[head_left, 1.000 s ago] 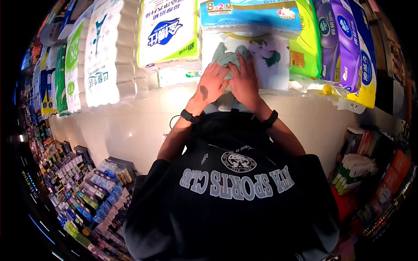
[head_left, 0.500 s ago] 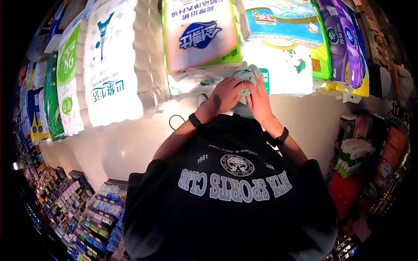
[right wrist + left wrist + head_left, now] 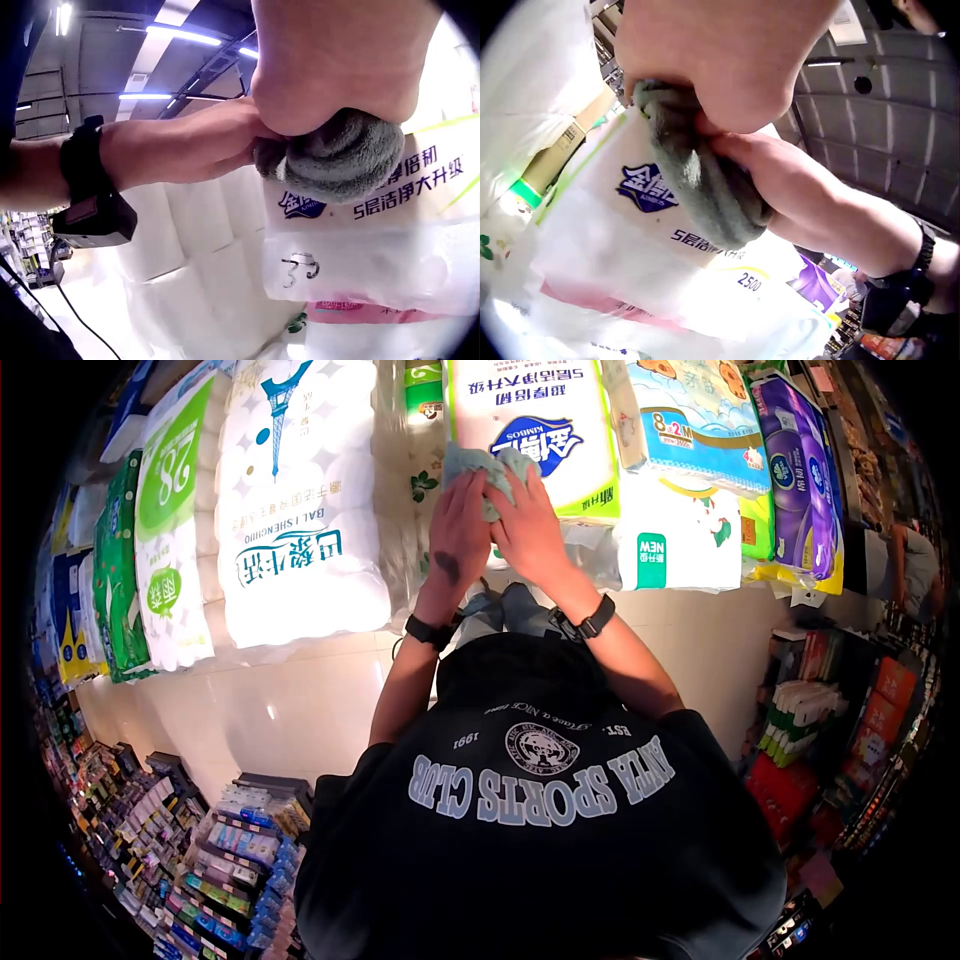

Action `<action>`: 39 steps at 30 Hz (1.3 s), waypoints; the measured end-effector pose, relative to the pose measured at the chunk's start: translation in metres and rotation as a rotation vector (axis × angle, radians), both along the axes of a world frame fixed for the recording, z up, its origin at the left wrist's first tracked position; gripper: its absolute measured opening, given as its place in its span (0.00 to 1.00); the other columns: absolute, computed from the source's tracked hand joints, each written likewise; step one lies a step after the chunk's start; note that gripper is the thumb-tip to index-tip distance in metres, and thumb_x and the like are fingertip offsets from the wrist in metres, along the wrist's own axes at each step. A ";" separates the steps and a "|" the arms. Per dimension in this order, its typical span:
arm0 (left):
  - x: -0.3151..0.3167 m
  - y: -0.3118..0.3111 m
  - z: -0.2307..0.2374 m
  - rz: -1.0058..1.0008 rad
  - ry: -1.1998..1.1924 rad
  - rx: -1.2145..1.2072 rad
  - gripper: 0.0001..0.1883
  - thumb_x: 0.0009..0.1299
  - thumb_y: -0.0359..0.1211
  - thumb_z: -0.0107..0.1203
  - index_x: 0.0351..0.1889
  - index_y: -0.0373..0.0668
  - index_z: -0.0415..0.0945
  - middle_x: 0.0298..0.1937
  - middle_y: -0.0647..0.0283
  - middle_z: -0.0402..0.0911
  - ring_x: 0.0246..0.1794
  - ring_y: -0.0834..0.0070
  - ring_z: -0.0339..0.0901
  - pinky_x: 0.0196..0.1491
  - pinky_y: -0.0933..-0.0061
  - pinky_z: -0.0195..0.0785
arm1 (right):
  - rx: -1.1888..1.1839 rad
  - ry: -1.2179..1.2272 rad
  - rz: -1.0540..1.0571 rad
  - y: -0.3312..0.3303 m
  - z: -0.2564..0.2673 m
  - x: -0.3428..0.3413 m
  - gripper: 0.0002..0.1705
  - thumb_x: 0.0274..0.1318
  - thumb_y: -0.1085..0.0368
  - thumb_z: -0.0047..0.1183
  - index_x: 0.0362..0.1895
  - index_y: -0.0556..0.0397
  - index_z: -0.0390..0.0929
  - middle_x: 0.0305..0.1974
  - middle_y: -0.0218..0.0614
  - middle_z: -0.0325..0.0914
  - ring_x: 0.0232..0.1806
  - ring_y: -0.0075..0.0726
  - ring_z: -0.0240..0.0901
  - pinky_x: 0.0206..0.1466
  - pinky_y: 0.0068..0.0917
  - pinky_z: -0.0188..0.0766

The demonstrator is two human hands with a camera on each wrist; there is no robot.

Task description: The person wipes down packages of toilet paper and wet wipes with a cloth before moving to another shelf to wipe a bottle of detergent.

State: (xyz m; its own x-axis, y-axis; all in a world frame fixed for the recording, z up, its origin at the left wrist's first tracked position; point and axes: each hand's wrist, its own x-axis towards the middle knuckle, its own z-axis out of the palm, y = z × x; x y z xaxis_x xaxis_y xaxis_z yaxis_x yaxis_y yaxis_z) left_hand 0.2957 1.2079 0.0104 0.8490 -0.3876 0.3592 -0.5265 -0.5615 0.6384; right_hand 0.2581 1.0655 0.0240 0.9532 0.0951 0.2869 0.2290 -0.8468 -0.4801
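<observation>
A grey-green cloth [image 3: 492, 468] is bunched between both hands over the white and green Kimbos tissue pack [image 3: 590, 500] in the head view. The left hand [image 3: 460, 540] grips its left side and the right hand [image 3: 530, 532] its right side, the two hands touching. In the left wrist view the cloth [image 3: 697, 176] hangs in folds below the fingers, in front of the pack [image 3: 604, 240]. Rolled folds of the cloth [image 3: 337, 159] show under the hand in the right wrist view. Most fingertips are hidden in the cloth.
A large white pack [image 3: 300, 580] with a tower print stands left. To the right are a blue-topped pack [image 3: 700, 440] and a purple pack [image 3: 800, 480]. Goods shelves [image 3: 235, 860] fill the lower left; red goods [image 3: 780, 795] lie lower right. A person [image 3: 905, 570] is at the far right.
Both hands and the cloth have moved left and up, from the Kimbos pack's lower right corner to its left part. The packs have shifted in the head view.
</observation>
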 end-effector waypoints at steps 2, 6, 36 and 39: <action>0.004 0.002 -0.002 0.058 -0.017 0.015 0.30 0.65 0.22 0.52 0.69 0.35 0.68 0.68 0.46 0.74 0.71 0.47 0.68 0.72 0.52 0.62 | 0.008 -0.027 0.033 -0.001 -0.001 0.012 0.30 0.55 0.68 0.56 0.64 0.50 0.74 0.71 0.54 0.65 0.74 0.79 0.52 0.77 0.59 0.56; 0.012 -0.019 -0.002 0.023 -0.058 0.133 0.30 0.66 0.24 0.53 0.69 0.35 0.69 0.69 0.46 0.72 0.74 0.48 0.65 0.74 0.51 0.59 | 0.041 0.005 0.023 -0.021 -0.006 0.016 0.28 0.56 0.69 0.56 0.63 0.51 0.75 0.70 0.55 0.67 0.74 0.78 0.53 0.77 0.56 0.57; 0.016 -0.108 -0.001 -0.193 -0.004 0.151 0.33 0.62 0.32 0.59 0.68 0.39 0.69 0.68 0.51 0.72 0.76 0.51 0.62 0.72 0.41 0.57 | -0.023 0.000 -0.192 -0.102 0.003 -0.011 0.29 0.53 0.68 0.59 0.62 0.53 0.75 0.72 0.54 0.64 0.73 0.76 0.57 0.76 0.57 0.57; -0.006 -0.102 0.003 -0.202 -0.024 0.169 0.33 0.61 0.32 0.61 0.68 0.39 0.70 0.68 0.52 0.73 0.76 0.51 0.62 0.72 0.43 0.58 | -0.024 0.048 -0.149 -0.098 0.003 -0.029 0.29 0.52 0.68 0.60 0.62 0.55 0.75 0.72 0.58 0.63 0.74 0.77 0.55 0.78 0.58 0.54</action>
State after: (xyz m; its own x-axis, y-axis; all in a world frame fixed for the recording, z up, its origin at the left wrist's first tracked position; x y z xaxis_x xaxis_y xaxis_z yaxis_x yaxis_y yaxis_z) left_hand 0.2900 1.1063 0.0130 0.7402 -0.6049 0.2935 -0.6525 -0.5409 0.5306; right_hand 0.2288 0.9671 0.0267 0.9698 -0.0422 0.2402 0.0773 -0.8809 -0.4669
